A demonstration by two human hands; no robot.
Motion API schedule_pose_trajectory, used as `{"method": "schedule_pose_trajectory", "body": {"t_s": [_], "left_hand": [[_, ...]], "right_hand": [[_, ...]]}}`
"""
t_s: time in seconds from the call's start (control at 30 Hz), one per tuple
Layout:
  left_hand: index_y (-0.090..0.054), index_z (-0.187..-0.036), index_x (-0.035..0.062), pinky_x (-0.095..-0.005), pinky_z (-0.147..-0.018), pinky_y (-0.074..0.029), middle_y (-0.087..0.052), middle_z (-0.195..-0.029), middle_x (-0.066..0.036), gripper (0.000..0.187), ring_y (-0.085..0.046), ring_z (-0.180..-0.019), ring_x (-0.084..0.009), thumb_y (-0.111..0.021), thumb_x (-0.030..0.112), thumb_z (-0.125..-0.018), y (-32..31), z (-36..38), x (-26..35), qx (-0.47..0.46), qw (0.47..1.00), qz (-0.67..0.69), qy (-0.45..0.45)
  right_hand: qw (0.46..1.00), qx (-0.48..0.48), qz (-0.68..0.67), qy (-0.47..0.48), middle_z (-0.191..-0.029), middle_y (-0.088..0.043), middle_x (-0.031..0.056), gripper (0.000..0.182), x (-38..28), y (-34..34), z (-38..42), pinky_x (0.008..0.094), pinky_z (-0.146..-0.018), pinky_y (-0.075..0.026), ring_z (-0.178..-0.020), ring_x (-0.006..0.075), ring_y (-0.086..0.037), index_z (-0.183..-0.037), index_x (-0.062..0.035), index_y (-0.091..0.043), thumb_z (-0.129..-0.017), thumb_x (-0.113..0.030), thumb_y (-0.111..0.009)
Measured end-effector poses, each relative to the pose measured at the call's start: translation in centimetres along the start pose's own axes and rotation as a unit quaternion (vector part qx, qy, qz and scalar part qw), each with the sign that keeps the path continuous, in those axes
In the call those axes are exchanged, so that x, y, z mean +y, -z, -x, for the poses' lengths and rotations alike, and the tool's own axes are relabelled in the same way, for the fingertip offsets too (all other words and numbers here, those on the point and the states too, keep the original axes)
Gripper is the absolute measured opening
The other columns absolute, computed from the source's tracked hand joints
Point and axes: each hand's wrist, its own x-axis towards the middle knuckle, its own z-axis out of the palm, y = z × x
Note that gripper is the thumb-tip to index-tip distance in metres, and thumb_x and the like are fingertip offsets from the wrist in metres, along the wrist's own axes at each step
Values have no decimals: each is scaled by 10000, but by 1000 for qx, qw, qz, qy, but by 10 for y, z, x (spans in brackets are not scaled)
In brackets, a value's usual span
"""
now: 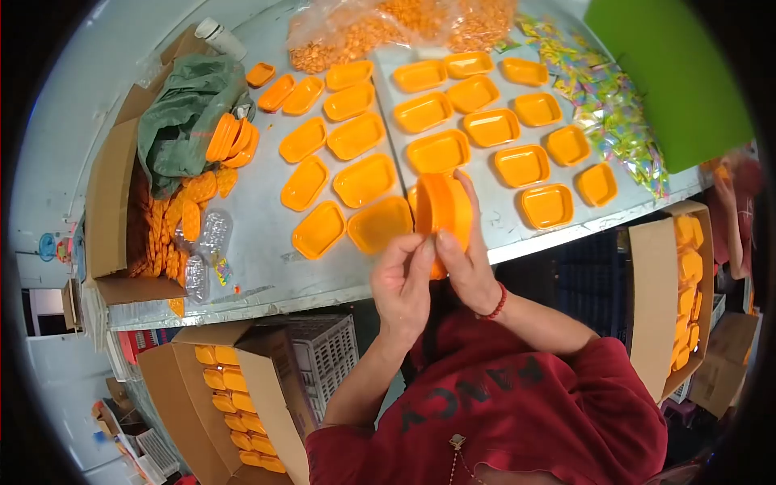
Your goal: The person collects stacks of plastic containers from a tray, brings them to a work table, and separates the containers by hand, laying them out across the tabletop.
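Right hand (465,263) grips orange tray stack (443,208) | left hand (402,283) pinches its hidden lower edge

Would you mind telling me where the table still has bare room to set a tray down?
Bare metal shows along the table's near edge, between the orange trays and the cardboard box. The back is crowded by the bag of orange pieces and colourful packets.
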Motion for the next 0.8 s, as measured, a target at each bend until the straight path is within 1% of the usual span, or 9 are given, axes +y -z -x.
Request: {"method": "schedule_pose_trajectory", "body": {"t_s": [0.07, 0.13, 0.3, 0.37, 0.43, 0.57, 0.7, 0.77, 0.8], "left_hand": [[-531, -917, -24, -173, -666, -417, -551, -822, -15, 104, -495, -728, -46, -495, 68, -886, -2, -1, -1, -2, 1000, 6, -5], [-535, -953, -23, -190, -704, -407, -556, -861, -12, 178, -489, -763, -55, -521, 142, -886, -4, 1, 0, 0, 1000, 18, -11], [-529, -956, -28, -195, -715, -410, -553, -873, -22, 183, -491, -773, -61, -510, 141, -891, -7, 5, 3, 12, 1000, 15, -20], [-529, -956, -30, -194, -719, -410, -553, -873, -25, 177, -493, -774, -62, -502, 134, -894, -6, 4, 0, 21, 999, 8, -33], [-511, -893, -35, -199, -589, -418, -525, -773, -37, 89, -487, -648, -76, -485, 48, -874, -2, 0, -5, 54, 988, -93, -113], [-517, -865, -33, -201, -581, -402, -518, -733, -50, 72, -478, -635, -89, -500, 36, -859, 1, -2, 4, 34, 989, -111, -92], [-523, -847, -30, -195, -591, -392, -512, -713, -51, 71, -469, -643, -88, -514, 40, -851, 5, -1, 3, 15, 992, -112, -56], [-523, -849, -30, -192, -595, -389, -512, -719, -47, 73, -466, -649, -85, -515, 43, -852, 2, 0, 5, 16, 993, -102, -59], [-521, -850, -28, -194, -597, -388, -508, -722, -42, 73, -461, -653, -82, -512, 45, -855, 0, 0, 6, 23, 994, -91, -57]], "right_hand": [[999, 14, 24, 31, -1212, -404, 146, 785, 3, 1, -1, 277, -881, -369, -1018, 204, -467, -1362, -2, -19, -840, -267, -542], [1000, 11, 9, 27, -1215, -399, 146, 830, 3, 2, -2, 280, -882, -370, -1021, 206, -466, -1361, -3, -15, -817, -288, -573], [1000, 15, -2, 8, -1222, -391, 149, 927, 0, 0, 1, 291, -886, -371, -1034, 211, -457, -1359, -7, -4, -763, -318, -643], [998, 48, -17, 45, -1215, -400, 154, 931, 4, -5, 1, 298, -877, -380, -1019, 219, -469, -1359, -9, -7, -757, -313, -649], [998, 43, 1, 43, -1219, -398, 154, 925, 3, -4, 0, 297, -875, -382, -1019, 221, -470, -1359, -10, -6, -760, -303, -646], [999, 29, -17, 5, -1219, -395, 158, 907, -3, -2, 0, 292, -871, -385, -1011, 221, -476, -1361, -16, 1, -770, -278, -636], [1000, 25, 5, 10, -1195, -411, 141, 891, 0, -1, 1, 284, -870, -383, -992, 194, -478, -1366, -28, 3, -778, -259, -626], [996, 19, -88, -9, -1167, -427, 118, 883, -4, -5, 0, 281, -864, -387, -976, 168, -478, -1369, -37, -5, -780, -257, -624], [996, 20, -88, -10, -1167, -427, 118, 883, -4, -4, 1, 281, -864, -387, -976, 168, -478, -1369, -37, -5, -780, -257, -624]]}}
